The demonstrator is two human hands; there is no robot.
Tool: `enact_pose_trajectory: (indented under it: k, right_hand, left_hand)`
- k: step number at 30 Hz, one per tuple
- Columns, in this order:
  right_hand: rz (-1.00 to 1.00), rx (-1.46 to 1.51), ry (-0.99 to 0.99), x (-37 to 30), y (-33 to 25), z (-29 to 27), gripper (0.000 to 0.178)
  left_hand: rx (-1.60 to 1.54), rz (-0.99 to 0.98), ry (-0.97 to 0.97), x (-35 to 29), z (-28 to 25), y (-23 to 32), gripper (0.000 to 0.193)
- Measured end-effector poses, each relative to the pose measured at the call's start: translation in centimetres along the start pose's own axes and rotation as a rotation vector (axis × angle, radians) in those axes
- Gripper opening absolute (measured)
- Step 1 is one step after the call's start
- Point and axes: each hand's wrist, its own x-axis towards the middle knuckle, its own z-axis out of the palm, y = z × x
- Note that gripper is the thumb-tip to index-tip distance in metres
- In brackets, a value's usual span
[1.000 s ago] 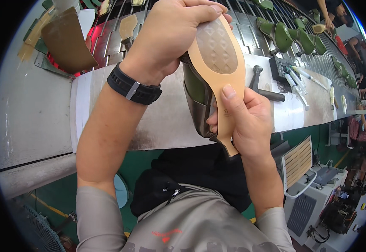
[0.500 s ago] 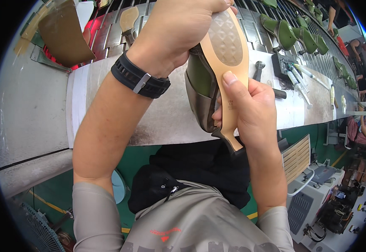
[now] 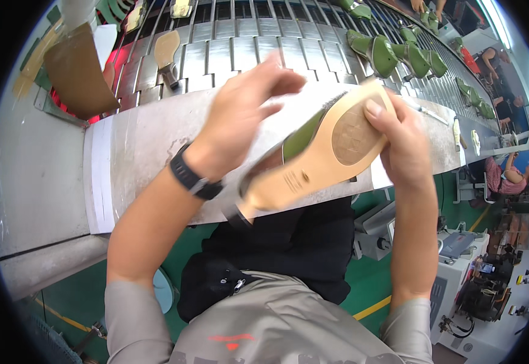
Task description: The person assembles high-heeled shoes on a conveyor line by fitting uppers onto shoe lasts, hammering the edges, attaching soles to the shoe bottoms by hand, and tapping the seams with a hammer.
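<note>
Shoe (image 3: pixel 316 170) over worktable (image 3: pixel 146 148), conveyor (image 3: pixel 234 57), green floor (image 3: pixel 367 282)

This is a shoe workshop, with green shoes (image 3: pixel 384 58) along a slatted metal conveyor (image 3: pixel 246 56) beside a workbench (image 3: pixel 149 136).

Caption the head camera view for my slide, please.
Right hand gripping a green shoe by its toe end, tan sole showing, with the empty left hand blurred beside it.

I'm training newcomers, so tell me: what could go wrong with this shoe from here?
The tan-soled shoe might slip: only the right hand grips it, at the toe end, and the left hand is open and off it. Its heel could knock the worktable, since it appears near the front edge in view.
</note>
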Motion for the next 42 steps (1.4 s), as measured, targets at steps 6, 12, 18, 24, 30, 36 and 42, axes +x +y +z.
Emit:
enact_pose_trajectory:
  k: [6, 12, 18, 24, 30, 36, 42]
  right_hand:
    - [0.261, 0.653, 0.112, -9.0, 7.5, 1.9, 0.048]
    - [0.310, 0.095, -0.125, -13.0, 9.2, 6.4, 0.049]
    - [-0.264, -0.423, -0.150, -5.1, 1.5, 8.8, 0.046]
    - [-0.816, -0.711, -0.269, -1.6, 0.2, 11.1, 0.041]
    - [-1.019, -0.756, -0.095, -3.8, 0.7, 11.4, 0.034]
    - [-1.022, -0.746, -0.045, -2.5, 2.7, 13.2, 0.029]
    - [-0.959, -0.742, -0.060, -2.5, 3.1, 13.5, 0.041]
  left_hand:
    - [-0.400, -0.170, 0.289, -6.4, -5.2, -4.9, 0.073]
    - [0.136, 0.169, 0.101, -2.9, -6.0, -2.5, 0.079]
    - [0.155, 0.264, -0.074, -3.1, -5.2, -1.8, 0.083]
    - [0.281, 0.366, -0.144, -3.6, -6.6, -2.1, 0.095]
    - [0.190, 0.341, -0.110, -3.8, -5.9, -2.4, 0.093]
    - [0.236, 0.428, -0.089, -4.0, -6.6, -2.7, 0.099]
    - [0.378, 0.391, -0.130, -4.2, -6.9, -2.0, 0.109]
